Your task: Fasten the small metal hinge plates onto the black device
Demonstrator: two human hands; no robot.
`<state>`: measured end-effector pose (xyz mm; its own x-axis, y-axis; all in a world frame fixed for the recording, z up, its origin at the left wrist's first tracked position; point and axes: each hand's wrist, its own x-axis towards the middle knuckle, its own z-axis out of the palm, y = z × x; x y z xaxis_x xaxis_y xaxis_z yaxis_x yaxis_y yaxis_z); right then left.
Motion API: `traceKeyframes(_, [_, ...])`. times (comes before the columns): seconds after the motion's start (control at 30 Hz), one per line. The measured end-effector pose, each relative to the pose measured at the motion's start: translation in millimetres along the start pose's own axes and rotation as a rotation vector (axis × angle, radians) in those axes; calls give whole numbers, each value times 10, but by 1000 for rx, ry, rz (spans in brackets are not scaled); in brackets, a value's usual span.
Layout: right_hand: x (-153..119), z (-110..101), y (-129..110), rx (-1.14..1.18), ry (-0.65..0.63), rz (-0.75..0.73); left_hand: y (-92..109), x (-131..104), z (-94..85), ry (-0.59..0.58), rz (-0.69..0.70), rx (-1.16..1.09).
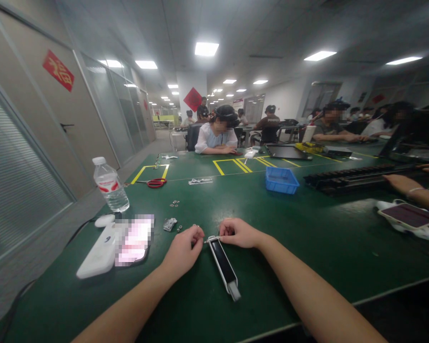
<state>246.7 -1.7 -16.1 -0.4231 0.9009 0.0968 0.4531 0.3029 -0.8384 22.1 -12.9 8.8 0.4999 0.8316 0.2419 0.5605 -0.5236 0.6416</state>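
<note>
A long, narrow white-framed device [223, 264] with a black inner face and a grey tip lies slanted on the green table, its grey end toward me. At its far end is a small metal-looking piece [213, 238]. My right hand [238, 232] is closed, with thumb and fingertips pinching at that far end from the right. From the left, my left hand [186, 245] curls close to the same end, thumb and fingers nearly together; whatever they hold is too small to make out. Left of my hands sit a small grey metal part [170, 224] and several tiny rings [174, 203].
A water bottle [110, 186], a white phone-shaped object [98, 252] and a lit phone [135, 240] are at left. Farther off lie red-handled scissors [156, 183] and a blue bin [281, 180]. A co-worker's hands [402, 183] touch a black rack [346, 178] at right.
</note>
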Motion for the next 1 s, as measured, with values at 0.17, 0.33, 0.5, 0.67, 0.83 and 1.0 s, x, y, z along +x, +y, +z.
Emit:
traceKeyframes(0.17, [1,-3,0,-9,6,-2,3,9,-18,-10,-32,-72])
traceKeyframes(0.33, [-5,-15,-20,-27,6,-4,-51,16,-7,-10,-56,-131])
traceKeyframes(0.5, [-10,-17,-29,-24,5,4,-42,11,-23,-27,-54,-158])
traceKeyframes(0.67, [-5,-14,-10,5,-7,12,-33,9,-26,-48,-65,-185])
traceKeyframes(0.83, [-4,-17,-3,5,-13,20,-29,12,-52,-65,-47,-134])
traceKeyframes(1.0, [-2,-15,-5,-5,-7,18,-9,9,-77,-63,-7,0])
